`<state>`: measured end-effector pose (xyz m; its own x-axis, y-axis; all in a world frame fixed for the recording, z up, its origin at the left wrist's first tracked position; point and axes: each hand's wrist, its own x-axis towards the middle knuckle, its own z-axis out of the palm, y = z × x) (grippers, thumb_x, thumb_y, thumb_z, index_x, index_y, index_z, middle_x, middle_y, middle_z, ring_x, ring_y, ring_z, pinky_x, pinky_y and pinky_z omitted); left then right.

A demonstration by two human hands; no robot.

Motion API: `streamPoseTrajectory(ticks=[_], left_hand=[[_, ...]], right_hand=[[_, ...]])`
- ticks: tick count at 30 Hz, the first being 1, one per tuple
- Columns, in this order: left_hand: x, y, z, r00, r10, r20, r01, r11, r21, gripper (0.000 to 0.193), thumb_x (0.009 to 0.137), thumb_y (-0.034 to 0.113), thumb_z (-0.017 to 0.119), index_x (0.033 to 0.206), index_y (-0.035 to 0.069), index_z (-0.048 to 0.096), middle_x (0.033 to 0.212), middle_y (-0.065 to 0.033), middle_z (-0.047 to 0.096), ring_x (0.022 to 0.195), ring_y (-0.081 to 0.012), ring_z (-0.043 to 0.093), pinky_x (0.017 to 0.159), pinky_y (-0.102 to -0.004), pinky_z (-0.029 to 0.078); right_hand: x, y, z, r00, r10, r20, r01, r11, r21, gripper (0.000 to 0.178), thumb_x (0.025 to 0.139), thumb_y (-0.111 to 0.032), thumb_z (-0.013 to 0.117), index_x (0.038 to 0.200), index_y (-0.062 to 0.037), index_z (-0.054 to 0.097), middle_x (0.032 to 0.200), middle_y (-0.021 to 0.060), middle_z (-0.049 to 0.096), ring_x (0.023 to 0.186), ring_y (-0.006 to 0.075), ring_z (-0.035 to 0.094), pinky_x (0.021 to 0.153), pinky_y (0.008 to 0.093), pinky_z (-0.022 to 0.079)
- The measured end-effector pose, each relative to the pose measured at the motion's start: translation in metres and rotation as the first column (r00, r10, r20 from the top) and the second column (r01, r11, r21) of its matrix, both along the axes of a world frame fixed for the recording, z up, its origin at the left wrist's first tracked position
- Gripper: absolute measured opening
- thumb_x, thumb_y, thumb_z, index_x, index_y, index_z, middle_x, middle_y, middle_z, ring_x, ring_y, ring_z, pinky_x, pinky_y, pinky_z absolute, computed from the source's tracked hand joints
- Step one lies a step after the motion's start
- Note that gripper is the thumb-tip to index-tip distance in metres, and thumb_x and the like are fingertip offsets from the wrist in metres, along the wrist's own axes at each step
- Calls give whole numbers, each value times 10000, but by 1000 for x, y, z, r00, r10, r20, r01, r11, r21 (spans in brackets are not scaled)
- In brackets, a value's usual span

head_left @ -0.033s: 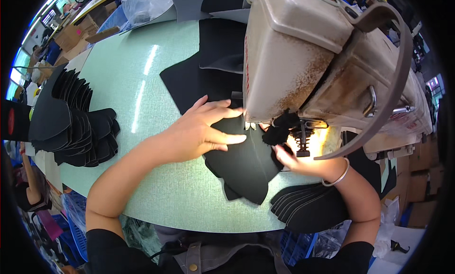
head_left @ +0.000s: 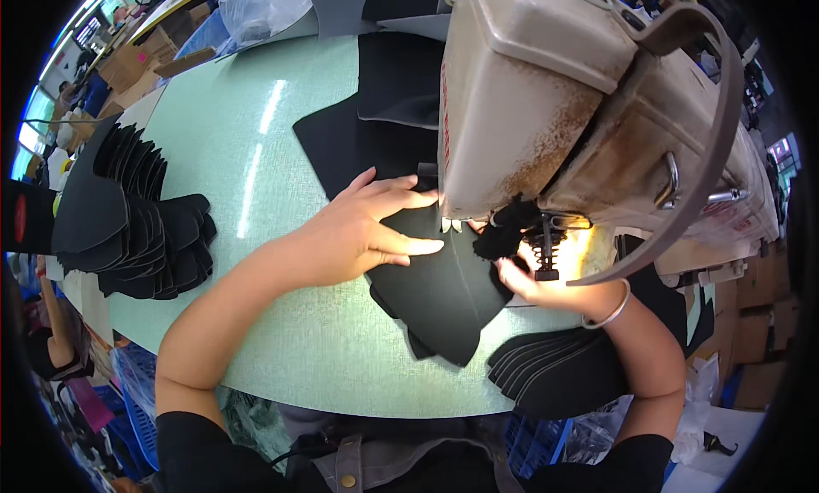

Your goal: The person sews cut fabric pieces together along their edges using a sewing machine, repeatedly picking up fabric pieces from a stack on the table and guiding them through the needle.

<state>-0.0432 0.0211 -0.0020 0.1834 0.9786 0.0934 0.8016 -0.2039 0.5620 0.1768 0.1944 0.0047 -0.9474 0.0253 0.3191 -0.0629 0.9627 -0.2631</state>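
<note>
A sewing machine [head_left: 529,84] with a worn beige casing stands over a dark panel [head_left: 435,280], which has a pale line along it. The panel lies under the presser foot [head_left: 450,225]. My left hand [head_left: 367,229] rests open on the panel, fingers spread to the left of the foot. My right hand [head_left: 533,280] is at the panel's right edge, its thumb and one fingertip showing apart. A black fuzzy piece [head_left: 508,229] and the machine hide its other fingers. I wear a bangle [head_left: 607,310] on that wrist.
A tall stack of dark cut pieces [head_left: 141,211] stands on the left of the pale green table [head_left: 299,348]. Fanned dark pieces [head_left: 559,374] lie by my right forearm. More dark sheets [head_left: 397,84] lie behind my left hand. A curved bar [head_left: 712,152] arches over the right side.
The dark panel and the sheet behind it have shifted very slightly. My right hand has moved a touch to the right; my left hand stays nearly where it was.
</note>
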Motion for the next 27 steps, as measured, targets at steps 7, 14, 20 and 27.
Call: streamPoseTrajectory(ticks=[7, 14, 20, 27], left_hand=[[31, -13, -3, 980, 188, -57, -178, 973, 146, 366, 763, 219, 701, 1121, 148, 672, 1269, -165, 492, 1168, -360, 444, 998, -466, 380], [10, -9, 3, 993, 49, -110, -37, 994, 105, 441, 720, 317, 728, 1139, 195, 669, 1316, -129, 489, 1202, -358, 424, 1009, -427, 384], [5, 1, -2, 991, 18, -131, -2, 992, 124, 387, 750, 280, 712, 1129, 215, 674, 1341, -106, 480, 1205, -346, 429, 1011, -426, 386], [33, -15, -5, 995, 20, -102, 3, 976, 216, 449, 660, -78, 583, 1051, 119, 677, 1177, -128, 541, 1144, -314, 493, 926, -388, 455]], right_hand=[[-3, -21, 7, 998, -48, 30, 45, 995, 87, 140, 735, -189, 658, 699, -58, 624, 694, 102, 621, 620, 270, 592, 630, 391, 477], [3, -11, 10, 1000, -21, 0, 21, 996, 88, 156, 691, -171, 699, 767, -51, 633, 752, 104, 624, 691, 280, 594, 663, 388, 465], [-10, 5, 21, 689, -96, 718, 261, 958, -122, 355, 841, -363, 591, 1056, -81, 603, 899, 77, 642, 853, 205, 614, 732, 330, 505], [8, -28, 5, 954, -51, 297, -38, 958, 284, 429, 748, -184, 656, 1166, -110, 592, 937, 54, 628, 859, 222, 605, 767, 385, 463]])
